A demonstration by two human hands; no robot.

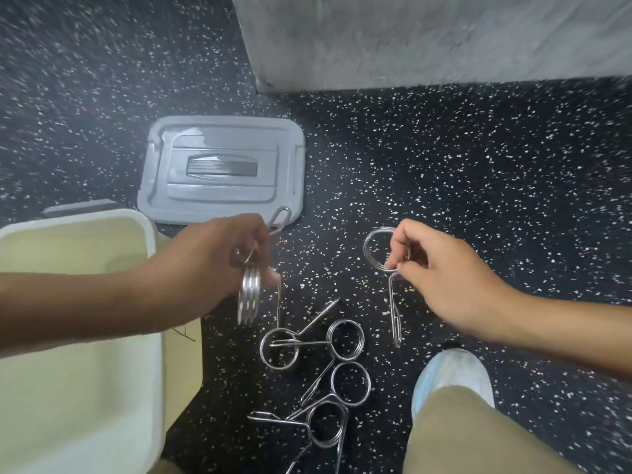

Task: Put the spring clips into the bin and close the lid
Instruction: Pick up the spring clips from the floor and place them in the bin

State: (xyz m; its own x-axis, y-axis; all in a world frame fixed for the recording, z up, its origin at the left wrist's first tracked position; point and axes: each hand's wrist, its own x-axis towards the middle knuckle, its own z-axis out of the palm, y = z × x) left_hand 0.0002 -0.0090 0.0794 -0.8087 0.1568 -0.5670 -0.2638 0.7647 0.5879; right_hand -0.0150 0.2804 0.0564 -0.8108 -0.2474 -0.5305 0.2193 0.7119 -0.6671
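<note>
My left hand point(219, 258) grips a steel spring clip point(250, 295) whose coil hangs below my fingers, just right of the open cream bin point(78, 230). In my right hand point(441, 268) is another spring clip point(376, 248), pinched at the coil with its handles dangling down. Several more spring clips point(328, 371) lie tangled on the speckled floor between my arms. The grey lid point(222, 169) lies flat on the floor beyond the bin, handle side up.
A grey concrete wall base point(427, 39) runs across the far right. My knee in khaki trousers point(455, 436) and a pale blue shoe point(451, 374) are at lower right. The floor is black rubber with white flecks.
</note>
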